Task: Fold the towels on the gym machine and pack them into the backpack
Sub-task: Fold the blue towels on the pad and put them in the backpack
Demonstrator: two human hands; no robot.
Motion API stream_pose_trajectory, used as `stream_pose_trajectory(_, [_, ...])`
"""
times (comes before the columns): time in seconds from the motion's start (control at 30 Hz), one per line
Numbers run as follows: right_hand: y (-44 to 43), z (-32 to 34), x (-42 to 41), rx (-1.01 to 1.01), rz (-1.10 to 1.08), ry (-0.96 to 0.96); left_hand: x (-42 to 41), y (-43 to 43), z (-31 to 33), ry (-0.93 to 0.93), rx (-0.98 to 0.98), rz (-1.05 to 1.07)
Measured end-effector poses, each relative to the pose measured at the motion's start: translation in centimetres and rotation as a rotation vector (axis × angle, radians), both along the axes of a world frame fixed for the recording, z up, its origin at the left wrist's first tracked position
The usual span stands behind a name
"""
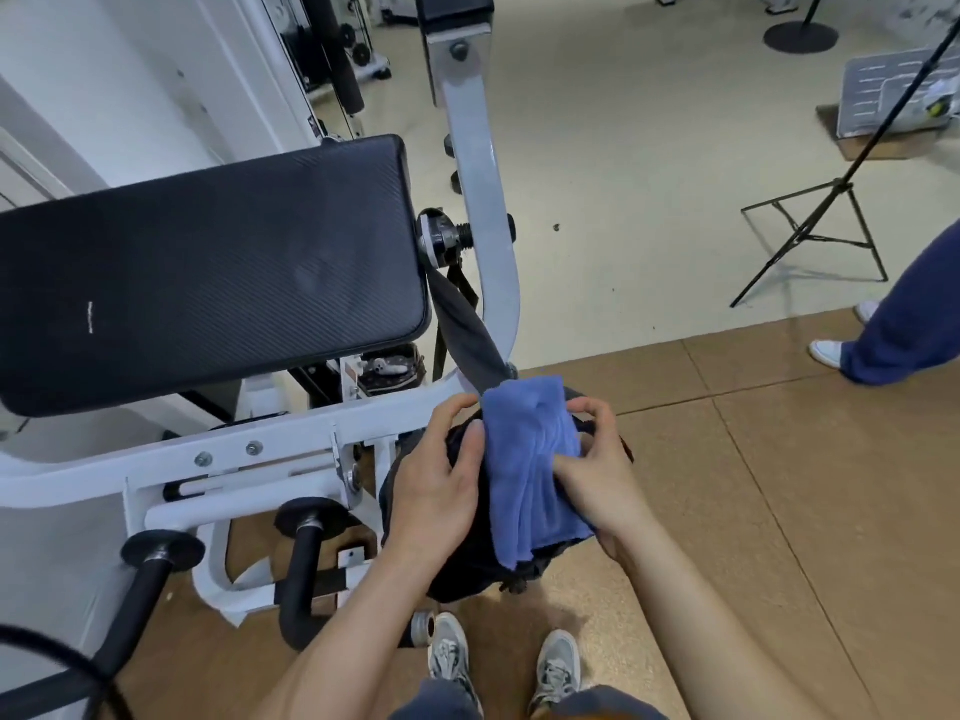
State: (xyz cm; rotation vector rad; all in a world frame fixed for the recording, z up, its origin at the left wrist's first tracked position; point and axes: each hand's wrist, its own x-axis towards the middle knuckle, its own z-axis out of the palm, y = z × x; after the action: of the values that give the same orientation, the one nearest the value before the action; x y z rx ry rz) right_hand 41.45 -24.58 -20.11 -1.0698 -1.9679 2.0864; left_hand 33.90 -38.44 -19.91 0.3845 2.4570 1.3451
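At the far left is the gym machine's black padded seat (208,272), broad and flat, on its white frame (260,439). Nearer me, low on the left, two black foam-capped handles (156,569) stick out from that frame over the brown floor mat (779,511).

To the right of the seat, a dark strap (467,330) runs down from a bolt on the curved white upright to the backpack (452,558), which hangs just beside the frame's near right corner, in front of my legs. My left hand (441,485) grips the backpack's left rim, its fingers curled over the dark fabric and its fingertips touching the left edge of the towel (535,470).

The towel is blue and folded into a long narrow band. It lies across the top of the backpack, its far end up by the strap and its near end draped toward me over the bag's edge. I cannot tell how far it sits inside the opening.

My right hand (597,475) is clamped on the towel's right side, fingers curled into the cloth, thumb and forefinger bent near the far corner. The two hands are apart, with the towel between them.

Below, my grey sneakers (452,662) stand on the mat. Far right, on the pale floor, stands a black tripod stand (815,236), and at the right edge are another person's blue trouser leg (904,324) and white shoe.
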Motion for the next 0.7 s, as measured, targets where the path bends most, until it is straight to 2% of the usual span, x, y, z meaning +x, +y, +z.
stream_pose_trajectory(0.07, [-0.8,-0.1,-0.2,0.146,-0.037,-0.003,0.0,0.1,-0.4,-0.007,0.007,-0.021])
stream_pose_trajectory(0.13, [-1.6,0.0,-0.5,0.034,-0.016,0.068,-0.2,0.5,-0.9,-0.027,0.021,-0.016])
stream_pose_trajectory(0.2, [-2.0,0.3,-0.5,-0.118,0.105,0.123,-0.1,0.7,-1.0,-0.076,0.048,-0.015])
stream_pose_trajectory(0.27, [-1.8,0.1,0.0,-0.084,0.257,0.16,-0.1,0.8,-1.0,-0.153,0.119,0.002])
stream_pose_trajectory(0.43, [0.2,-1.2,0.7,0.317,0.427,0.102,-0.4,1.1,-0.3,-0.205,0.194,0.057])
stream_pose_trajectory(0.53, [2.9,-1.1,0.9,0.647,0.542,0.035,-1.2,1.0,0.3,-0.186,0.163,0.067])
stream_pose_trajectory(0.63, [5.1,-0.5,0.7,0.923,0.888,-0.282,-2.0,0.3,0.5,-0.178,0.113,0.079])
stream_pose_trajectory(0.7, [4.8,0.5,-0.2,1.036,1.124,-0.392,-2.2,0.0,0.7,-0.189,0.084,0.054])
